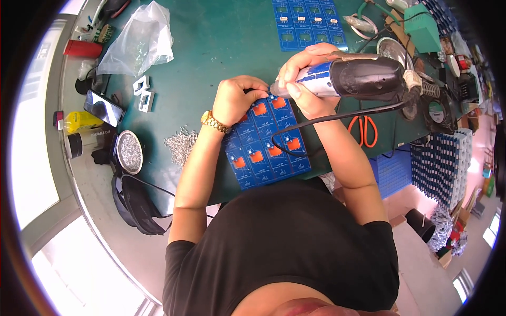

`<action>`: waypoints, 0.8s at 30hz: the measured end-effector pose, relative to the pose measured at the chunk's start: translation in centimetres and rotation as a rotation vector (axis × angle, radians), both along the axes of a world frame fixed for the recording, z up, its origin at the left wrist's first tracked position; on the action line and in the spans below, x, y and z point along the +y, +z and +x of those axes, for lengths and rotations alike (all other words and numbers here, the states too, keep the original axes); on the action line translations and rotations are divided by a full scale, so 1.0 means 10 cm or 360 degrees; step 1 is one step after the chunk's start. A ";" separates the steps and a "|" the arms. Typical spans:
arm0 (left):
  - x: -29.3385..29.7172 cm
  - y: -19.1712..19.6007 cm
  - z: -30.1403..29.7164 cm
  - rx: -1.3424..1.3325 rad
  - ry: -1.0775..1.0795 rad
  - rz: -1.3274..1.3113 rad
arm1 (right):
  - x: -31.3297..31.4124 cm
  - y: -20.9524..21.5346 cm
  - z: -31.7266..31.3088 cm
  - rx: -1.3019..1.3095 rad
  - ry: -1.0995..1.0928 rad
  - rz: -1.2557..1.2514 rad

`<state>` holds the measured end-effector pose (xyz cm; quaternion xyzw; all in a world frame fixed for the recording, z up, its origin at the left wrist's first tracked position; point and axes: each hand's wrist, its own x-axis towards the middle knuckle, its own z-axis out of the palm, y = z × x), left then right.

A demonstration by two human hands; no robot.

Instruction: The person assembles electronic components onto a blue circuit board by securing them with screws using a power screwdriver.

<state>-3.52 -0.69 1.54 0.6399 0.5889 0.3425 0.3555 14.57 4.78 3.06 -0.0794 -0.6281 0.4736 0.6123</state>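
A blue circuit board panel [249,139] with several orange patches lies on the table in front of me. My right hand [310,100] wraps round a corded power tool, apparently an electric screwdriver [369,78], silver and blue with a black rear end. It lies nearly level, its tip pointing left at the panel's far edge. Beside that tip, the fingers of my left hand [234,99] are pinched together over the panel's far left part. Whatever they hold is hidden. A gold watch [215,121] sits on my left wrist.
Loose small metal parts [181,145] lie left of the panel, near a round dish [129,152] of more. Orange-handled scissors [363,130] lie to the right. Another blue panel [308,25], a plastic bag [141,42] and white blocks [145,100] are farther off. The black cord [337,117] crosses my right forearm.
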 end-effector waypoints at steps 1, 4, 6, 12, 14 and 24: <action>0.00 0.01 0.00 -0.0006 0.0008 -0.0001 | 0.00 0.02 -0.01 -0.0145 -0.0115 0.0103; -0.04 0.06 -0.02 0.0036 0.0037 0.0007 | -0.06 0.12 -0.10 -0.0333 -0.0223 0.0252; -0.07 0.09 -0.07 0.0359 -0.0184 0.0284 | -0.09 0.22 -0.14 -0.0421 -0.0187 0.0296; -0.59 0.33 -0.59 0.0893 0.0257 0.0415 | -0.09 0.16 -0.30 -0.0335 -0.0035 0.0034; -0.86 0.28 -0.87 0.1117 0.0485 0.0298 | -0.04 0.21 -0.34 -0.0360 0.0048 0.0032; -1.26 0.02 -1.02 0.1339 0.0911 -0.0191 | 0.06 0.23 -0.43 -0.0454 0.0456 -0.0027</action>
